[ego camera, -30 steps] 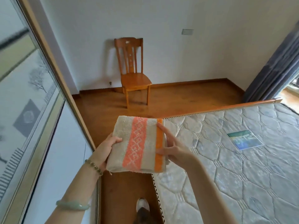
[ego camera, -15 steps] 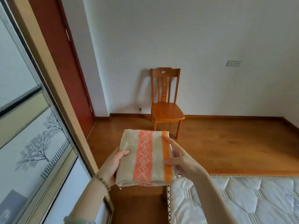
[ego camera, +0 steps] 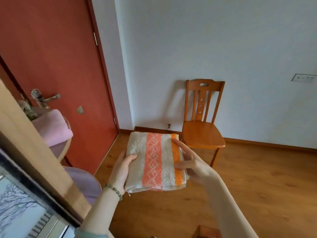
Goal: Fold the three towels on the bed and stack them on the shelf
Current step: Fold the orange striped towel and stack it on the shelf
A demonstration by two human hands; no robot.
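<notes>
Left hand [ego camera: 122, 169] grips the folded striped towel [ego camera: 154, 162] at its 9 o'clock edge, right hand [ego camera: 190, 162] at 3. Keep level; lay squarely on pink towel [ego camera: 53, 129], 10 o'clock.

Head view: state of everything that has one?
Striped towel, folded, held by both hands.
Left hand, grips its left edge.
Right hand, pinches its right edge.
Pink towel, folded, lying on the shelf.
Door, looks shut; latch edge hidden.
Chair, upright by the wall.

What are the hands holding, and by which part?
The folded towel, beige with orange bands: the left hand grips its left edge, thumb on top; the right hand holds its right, orange edge.
</notes>
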